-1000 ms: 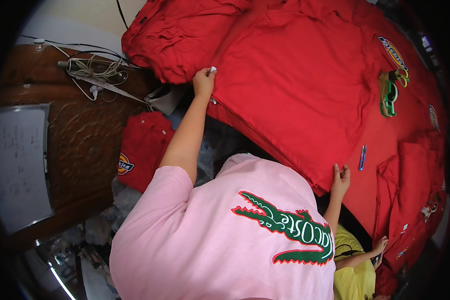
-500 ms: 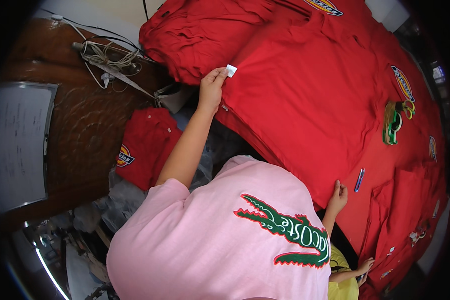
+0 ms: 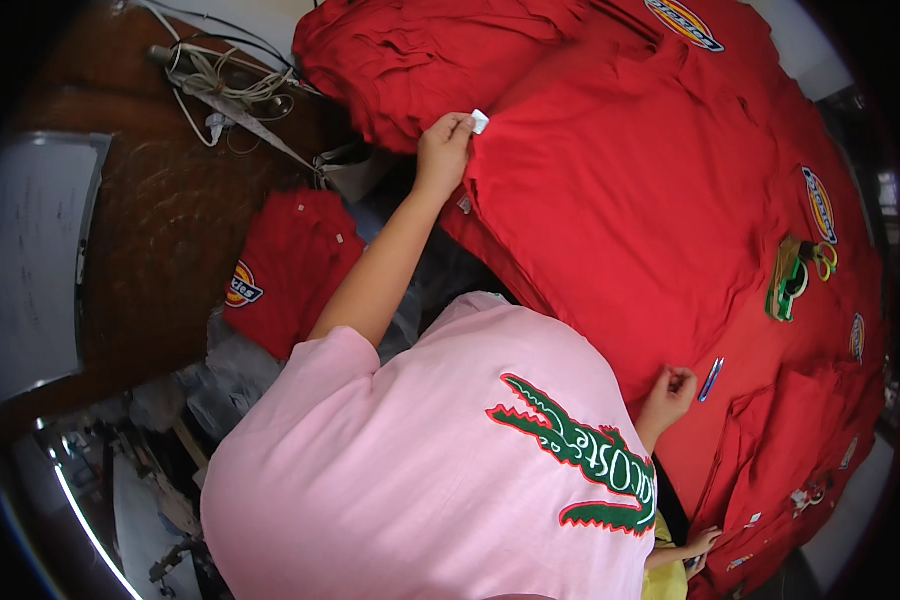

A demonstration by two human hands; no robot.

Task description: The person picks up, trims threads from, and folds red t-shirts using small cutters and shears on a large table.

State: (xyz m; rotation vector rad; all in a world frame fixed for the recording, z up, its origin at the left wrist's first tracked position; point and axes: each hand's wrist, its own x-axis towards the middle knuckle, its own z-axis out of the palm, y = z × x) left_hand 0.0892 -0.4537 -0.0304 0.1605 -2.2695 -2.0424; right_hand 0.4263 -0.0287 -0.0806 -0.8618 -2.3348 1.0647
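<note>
A large red shirt (image 3: 620, 200) lies spread over the table in front of me. My left hand (image 3: 444, 155) pinches its far-left corner, where a small white label (image 3: 480, 122) sticks out past the fingertips. At the shirt's near-right edge, my right hand (image 3: 670, 394) has its fingers curled closed against the cloth; the exact grip is partly hidden. Just right of that hand, blue thread snips (image 3: 711, 380) lie on the red surface, apart from it.
A green tape dispenser (image 3: 785, 292) with tape rolls stands at the right. More red garments (image 3: 430, 60) are heaped at the far side. A folded red shirt (image 3: 295, 270) sits on clear plastic at left, near tangled cables (image 3: 235, 85). Another person's hand (image 3: 705, 543) works at lower right.
The view has shifted a little, so the table things appear lower. My left hand still pinches the labelled corner; my right hand's fingers have curled in more at the shirt's edge.
</note>
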